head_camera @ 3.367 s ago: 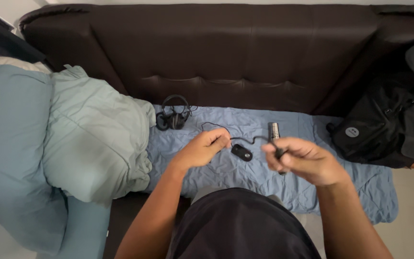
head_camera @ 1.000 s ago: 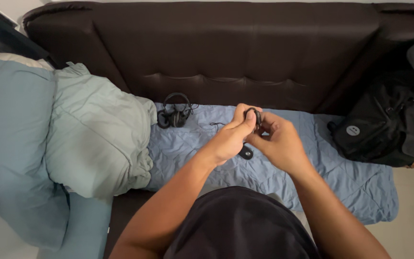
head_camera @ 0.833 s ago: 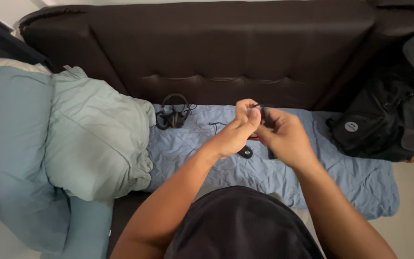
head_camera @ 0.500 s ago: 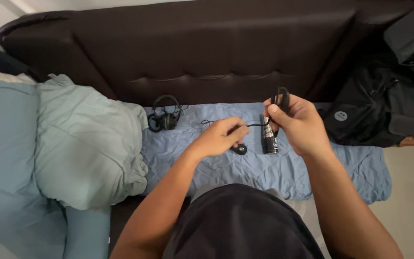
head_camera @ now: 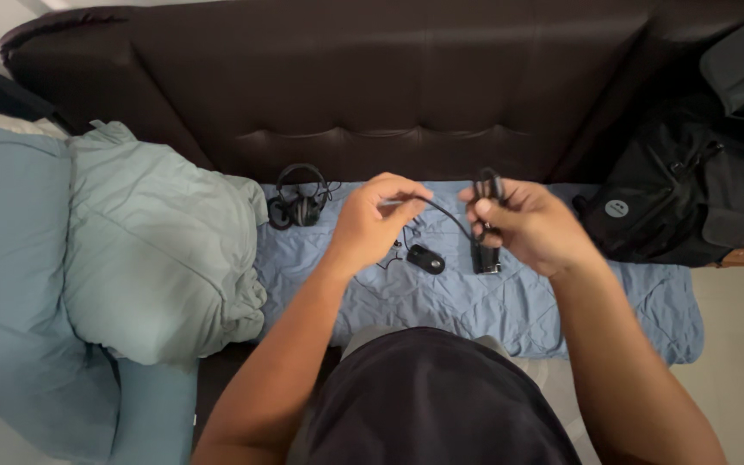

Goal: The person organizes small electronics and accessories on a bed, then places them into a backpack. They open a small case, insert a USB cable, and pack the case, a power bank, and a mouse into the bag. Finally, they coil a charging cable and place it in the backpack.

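My right hand (head_camera: 531,228) holds a small coil of thin black cable (head_camera: 486,186) pinched between thumb and fingers. My left hand (head_camera: 372,220) grips the free run of the same cable, which stretches between the two hands. Below them, on the blue quilted cover (head_camera: 475,301), lies a small black oval device (head_camera: 425,258) with the cable's loose end trailing beside it. A dark cylindrical gadget (head_camera: 486,258) rests next to it, partly hidden under my right hand.
Black headphones (head_camera: 300,200) lie at the back of the cover against the dark brown sofa backrest (head_camera: 389,86). A pale green duvet (head_camera: 157,250) is bunched up at the left. A black backpack (head_camera: 682,202) sits at the right.
My left hand has risen from the cover and moved up and left, drawing the cable taut. The right hand has lowered slightly with the coil. The oval device is now uncovered.
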